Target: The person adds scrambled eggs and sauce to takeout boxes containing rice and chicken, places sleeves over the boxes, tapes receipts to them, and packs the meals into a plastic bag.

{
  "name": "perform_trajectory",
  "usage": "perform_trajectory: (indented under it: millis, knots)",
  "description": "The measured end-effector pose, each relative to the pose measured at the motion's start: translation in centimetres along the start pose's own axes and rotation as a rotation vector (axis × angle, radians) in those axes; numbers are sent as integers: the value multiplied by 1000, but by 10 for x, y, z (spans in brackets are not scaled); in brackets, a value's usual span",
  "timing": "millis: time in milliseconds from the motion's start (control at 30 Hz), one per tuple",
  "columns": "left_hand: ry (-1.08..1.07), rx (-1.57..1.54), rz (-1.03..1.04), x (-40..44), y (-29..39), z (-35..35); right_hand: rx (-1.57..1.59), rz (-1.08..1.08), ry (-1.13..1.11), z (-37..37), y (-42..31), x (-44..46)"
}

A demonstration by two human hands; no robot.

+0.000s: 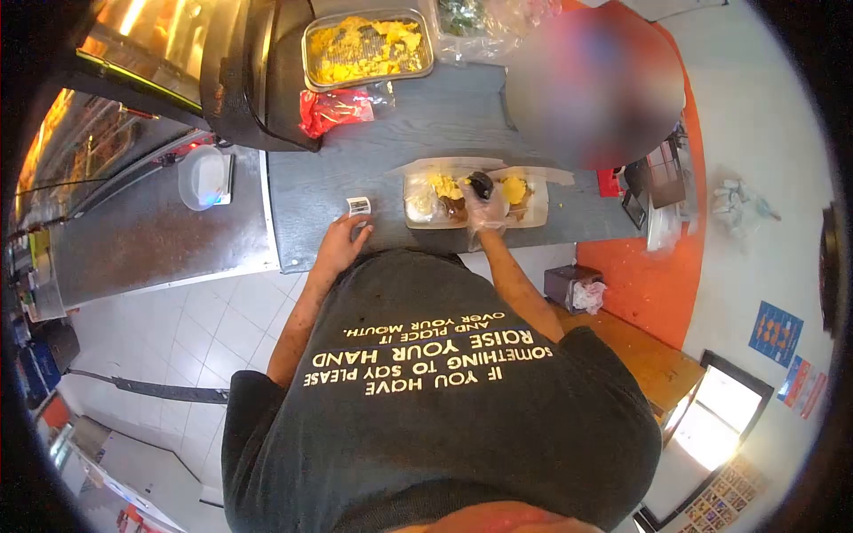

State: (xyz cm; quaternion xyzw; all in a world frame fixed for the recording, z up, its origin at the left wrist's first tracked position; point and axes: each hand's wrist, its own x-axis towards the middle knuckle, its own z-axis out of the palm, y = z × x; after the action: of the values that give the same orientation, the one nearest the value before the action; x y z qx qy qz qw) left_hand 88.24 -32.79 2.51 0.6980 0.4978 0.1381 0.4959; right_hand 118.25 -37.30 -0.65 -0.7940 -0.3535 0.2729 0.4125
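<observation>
My left hand point(342, 242) is bare and rests at the front edge of the dark counter, fingers apart, holding nothing. Just beyond its fingertips lies a small white printed label point(358, 205). My right hand point(485, 213), in a clear plastic glove, is over the open food box point(411, 182). Its fingers are closed round a small dark, rounded object point(480, 185) whose kind I cannot make out. Inside the white box sit yellow crumbly food point(444, 186), a yellow round piece point(514, 188) and some brown food, partly hidden by my hand.
A clear tray of yellow food point(367, 51) stands at the back, with a red packet point(336, 110) in front. Plastic-wrapped greens point(464, 16) lie beside it. At left are a lit display cabinet point(147, 44) and a clear tub point(203, 178). A blurred patch covers the back right.
</observation>
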Motion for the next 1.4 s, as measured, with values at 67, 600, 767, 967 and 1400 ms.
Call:
perform_trajectory:
  millis: [67,600,767,967,1400]
  knots:
    - [31,2,68,0,-4,1,2,-14,74,1,2,4]
    - [112,-30,-43,3,-12,-15,-318,-538,-143,132,-147,242]
    - [215,-66,-115,-3,-28,-26,-712,-344,-414,170,-198,239]
    - [233,-138,-164,7,-33,-27,-947,-376,-605,218,-211,235]
    - [215,-76,-63,34,-46,-16,-702,-261,-598,249,-153,279]
